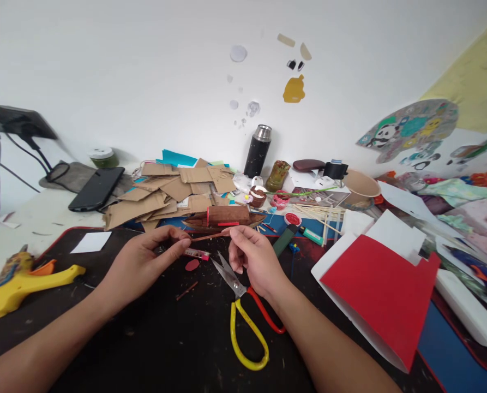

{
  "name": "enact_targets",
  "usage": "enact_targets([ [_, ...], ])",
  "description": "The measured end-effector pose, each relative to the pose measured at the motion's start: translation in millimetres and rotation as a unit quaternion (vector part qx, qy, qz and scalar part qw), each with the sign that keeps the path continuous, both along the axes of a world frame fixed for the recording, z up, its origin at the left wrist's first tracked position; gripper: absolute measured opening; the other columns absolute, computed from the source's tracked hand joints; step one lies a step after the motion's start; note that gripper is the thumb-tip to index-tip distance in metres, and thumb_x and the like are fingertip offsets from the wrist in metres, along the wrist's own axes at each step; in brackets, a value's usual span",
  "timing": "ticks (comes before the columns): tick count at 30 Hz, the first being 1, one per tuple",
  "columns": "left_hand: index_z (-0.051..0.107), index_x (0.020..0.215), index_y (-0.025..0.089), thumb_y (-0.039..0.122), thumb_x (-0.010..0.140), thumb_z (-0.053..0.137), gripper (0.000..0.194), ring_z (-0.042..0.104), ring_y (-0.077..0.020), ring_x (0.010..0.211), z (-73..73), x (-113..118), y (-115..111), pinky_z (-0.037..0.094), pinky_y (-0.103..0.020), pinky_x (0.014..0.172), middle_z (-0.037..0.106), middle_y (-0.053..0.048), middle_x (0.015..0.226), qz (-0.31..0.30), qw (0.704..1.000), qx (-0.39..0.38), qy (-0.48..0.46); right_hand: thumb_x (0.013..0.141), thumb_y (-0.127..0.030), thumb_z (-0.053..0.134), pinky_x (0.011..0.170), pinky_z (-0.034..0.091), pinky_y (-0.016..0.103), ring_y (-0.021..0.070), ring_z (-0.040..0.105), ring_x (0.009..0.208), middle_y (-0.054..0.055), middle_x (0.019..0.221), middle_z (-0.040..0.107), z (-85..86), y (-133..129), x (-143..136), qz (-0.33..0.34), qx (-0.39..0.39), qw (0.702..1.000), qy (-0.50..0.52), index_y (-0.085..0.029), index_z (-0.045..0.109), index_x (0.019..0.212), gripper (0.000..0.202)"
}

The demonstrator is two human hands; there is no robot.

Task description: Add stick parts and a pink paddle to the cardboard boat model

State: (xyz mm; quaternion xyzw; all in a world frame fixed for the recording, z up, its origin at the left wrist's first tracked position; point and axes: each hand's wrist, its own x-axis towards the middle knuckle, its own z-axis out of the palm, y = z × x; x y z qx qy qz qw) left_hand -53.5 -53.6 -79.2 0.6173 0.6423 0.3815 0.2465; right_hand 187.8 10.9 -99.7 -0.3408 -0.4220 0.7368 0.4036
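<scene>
Between my two hands stretches a thin brown stick (208, 237), one end in each. My left hand (151, 254) pinches its left end, and the fingers of my right hand (253, 254) close on its right end. Just behind it sits a brown model boat (227, 216) with a rounded cabin. Scissors (237, 289) with one yellow and one red handle lie partly open on the black mat, under and beside my right hand. Near my left fingertips are a small clear tube with a pink end (198, 254) and a dark red paper scrap (192, 265).
A yellow glue gun (30, 278) lies at left, below a black phone (97, 188). Cardboard pieces (169, 191) pile up behind the boat. A black thermos (258, 152) stands by the wall. Red paper (382, 295) covers the right side, near a green lighter (312, 236).
</scene>
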Motion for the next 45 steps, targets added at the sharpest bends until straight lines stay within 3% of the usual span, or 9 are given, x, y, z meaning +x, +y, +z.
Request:
enact_targets([
  [13,0.08,0.09,0.028,0.077,0.096,0.066,0.051,0.076,-0.0253,0.079,1.9,0.7,-0.7,0.062,-0.033,0.08,0.085,-0.002,0.086,-0.002,1.0,-0.005,0.009,0.083,-0.068,0.095,0.043,0.032,0.022,0.0101,0.054,0.045,-0.006,0.059,0.064,1.0,-2.4,0.3,0.008,-0.001,1.0,-0.02,-0.021,0.08,0.098,0.051],
  [20,0.078,0.086,0.028,0.078,0.096,0.067,0.052,0.073,-0.0242,0.076,3.7,3.0,-0.9,0.063,-0.034,0.083,0.083,-0.001,0.083,-0.012,1.0,0.0,0.019,0.088,-0.067,0.09,0.042,0.034,0.023,0.0108,0.054,0.043,-0.006,0.057,0.064,-2.2,-2.6,-1.3,0.003,0.046,0.996,-0.074,-0.022,0.075,0.095,0.047],
  [26,0.082,0.106,0.028,0.081,0.094,0.067,0.057,0.078,-0.027,0.086,5.3,-2.3,0.3,0.063,-0.034,0.082,0.087,-0.004,0.098,-0.001,1.0,-0.011,-0.006,0.089,-0.062,0.088,0.042,0.034,0.023,0.0112,0.052,0.042,-0.007,0.052,0.061,0.2,-1.2,-0.8,-0.015,0.054,0.995,-0.078,-0.022,0.074,0.093,0.043],
  [29,0.079,0.098,0.027,0.08,0.098,0.064,0.055,0.075,-0.0252,0.079,11.1,-10.2,2.0,0.059,-0.033,0.075,0.083,-0.002,0.088,0.003,1.0,-0.009,0.016,0.088,-0.062,0.087,0.042,0.033,0.023,0.0118,0.052,0.042,-0.007,0.051,0.059,0.3,0.4,-0.1,-0.031,0.057,0.995,-0.073,-0.022,0.076,0.095,0.042],
  [33,0.081,0.09,0.029,0.075,0.098,0.064,0.05,0.072,-0.0241,0.073,13.0,-17.5,5.0,0.053,-0.032,0.069,0.082,-0.001,0.083,-0.054,0.994,-0.03,0.085,0.089,-0.064,0.087,0.042,0.033,0.024,0.0124,0.05,0.041,-0.008,0.049,0.057,-0.3,0.4,0.0,-0.031,0.064,0.994,-0.083,-0.023,0.075,0.093,0.043],
  [37,0.085,0.094,0.031,0.071,0.098,0.066,0.045,0.075,-0.027,0.076,2.1,-14.3,5.3,0.052,-0.034,0.067,0.083,-0.004,0.086,-0.137,0.976,-0.048,0.161,0.09,-0.063,0.086,0.043,0.033,0.024,0.0127,0.05,0.041,-0.008,0.047,0.055,-0.1,-0.8,-0.1,-0.026,0.079,0.991,-0.103,-0.023,0.074,0.092,0.042],
  [41,0.084,0.096,0.03,0.06,0.099,0.072,0.033,0.08,-0.0329,0.09,-10.6,-8.8,4.9,0.058,-0.039,0.079,0.086,-0.009,0.095,-0.172,0.952,-0.04,0.25,0.091,-0.063,0.085,0.043,0.034,0.024,0.0131,0.05,0.042,-0.008,0.047,0.055,-1.0,-1.0,0.0,-0.025,0.088,0.99,-0.112,-0.023,0.074,0.091,0.041],
  [45,0.081,0.099,0.028,0.048,0.101,0.07,0.023,0.082,-0.033,0.096,-17.1,-5.2,4.8,0.06,-0.041,0.085,0.088,-0.01,0.102,-0.185,0.947,-0.025,0.263,0.092,-0.064,0.085,0.043,0.034,0.024,0.0128,0.049,0.041,-0.008,0.047,0.055,-2.7,-1.3,-0.3,-0.024,0.096,0.987,-0.124,-0.023,0.076,0.093,0.042],
])
